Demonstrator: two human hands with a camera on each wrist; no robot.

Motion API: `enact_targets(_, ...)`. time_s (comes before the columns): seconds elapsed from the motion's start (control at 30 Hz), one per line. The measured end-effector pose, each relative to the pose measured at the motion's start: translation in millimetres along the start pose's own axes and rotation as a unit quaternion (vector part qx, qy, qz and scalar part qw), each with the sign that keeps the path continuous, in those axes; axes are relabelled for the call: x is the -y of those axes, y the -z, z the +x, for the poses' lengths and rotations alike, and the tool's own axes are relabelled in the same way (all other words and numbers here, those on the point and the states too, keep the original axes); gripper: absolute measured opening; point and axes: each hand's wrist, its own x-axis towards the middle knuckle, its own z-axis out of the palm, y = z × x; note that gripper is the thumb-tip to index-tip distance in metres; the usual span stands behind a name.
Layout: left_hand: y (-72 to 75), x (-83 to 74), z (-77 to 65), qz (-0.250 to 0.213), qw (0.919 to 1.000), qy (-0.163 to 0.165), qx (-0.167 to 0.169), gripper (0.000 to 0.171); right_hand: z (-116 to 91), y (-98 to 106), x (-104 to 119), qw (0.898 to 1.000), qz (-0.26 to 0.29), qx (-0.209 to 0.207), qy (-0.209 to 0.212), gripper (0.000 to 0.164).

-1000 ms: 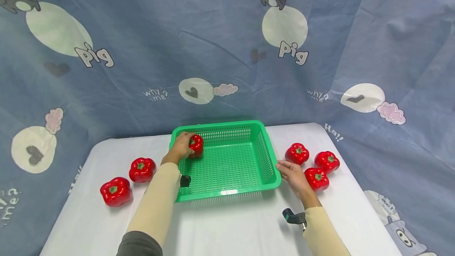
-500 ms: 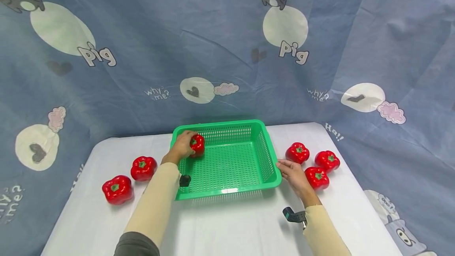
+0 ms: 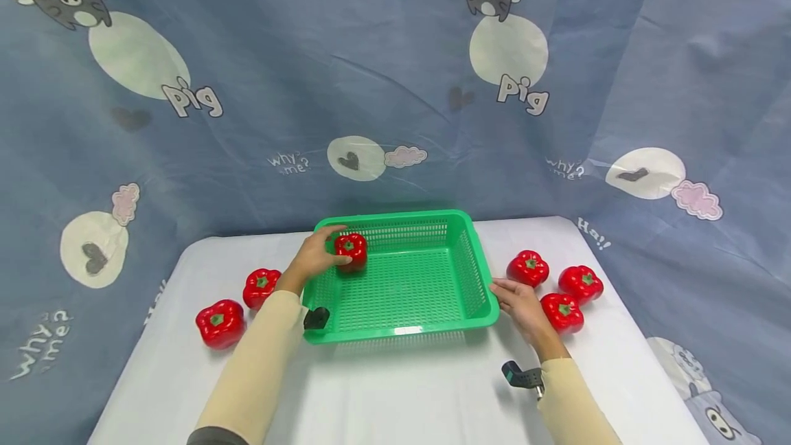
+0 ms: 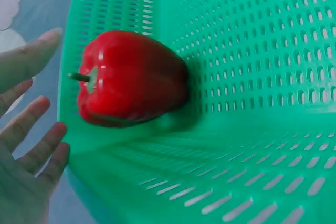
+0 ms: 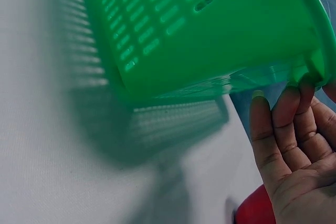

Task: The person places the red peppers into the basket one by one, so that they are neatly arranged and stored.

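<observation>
In the head view, a red bell pepper (image 3: 350, 253) lies in the far left corner of a green plastic basket (image 3: 404, 332). My left hand (image 3: 313, 257) is spread beside this pepper, over the basket's left rim. The left wrist view shows a gap between the left hand (image 4: 26, 156) and the pepper (image 4: 131, 80), whose green stem points toward the hand. My right hand (image 3: 522, 304) holds the basket's right rim. Seen from the right wrist, the fingertips bend up under the rim of the basket (image 5: 252, 40); the thumb is mostly out of frame.
Two red bell peppers lie left of the basket, one (image 3: 220, 323) nearer and one (image 3: 259, 287) partly behind the left arm. On the right are three more: a far one (image 3: 528, 268), an outer one (image 3: 581, 284) and a near one (image 3: 562, 313). A blue patterned cloth (image 3: 395, 88) hangs behind the white table (image 3: 395, 390).
My left hand has let go of the pepper in the basket and drawn a little to the left, fingers spreading. The whole head view has shifted slightly; the right hand stays at the rim.
</observation>
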Motion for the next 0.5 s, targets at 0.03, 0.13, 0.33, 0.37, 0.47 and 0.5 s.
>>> enact_targets(0.03,1.2,0.3,-2.9,-0.012,0.9999,0.005,0.0,0.07,-0.4,0.4,-0.1,1.0,-0.002,0.0,0.0,0.045)
enact_targets(0.13,5.7,1.4,-11.6,-0.051,0.9985,0.019,-0.004,0.068,-1.7,0.7,0.4,1.0,-0.001,-0.001,-0.001,0.045)
enact_targets(0.33,20.6,7.2,-31.3,-0.105,0.9937,0.036,-0.014,0.069,-4.1,0.8,3.8,1.0,-0.007,0.003,-0.005,0.048)
enact_targets(0.37,23.9,9.2,-34.9,-0.109,0.9931,0.039,-0.019,0.069,-4.3,0.7,4.4,1.0,-0.007,0.003,-0.006,0.048)
enact_targets(0.47,34.6,17.3,-46.1,-0.117,0.9914,0.046,-0.035,0.07,-4.4,0.2,5.3,1.0,-0.008,0.006,-0.008,0.049)
enact_targets(0.5,38.3,20.2,-49.9,-0.119,0.9907,0.051,-0.041,0.071,-4.4,0.2,5.3,1.0,-0.009,0.007,-0.009,0.05)
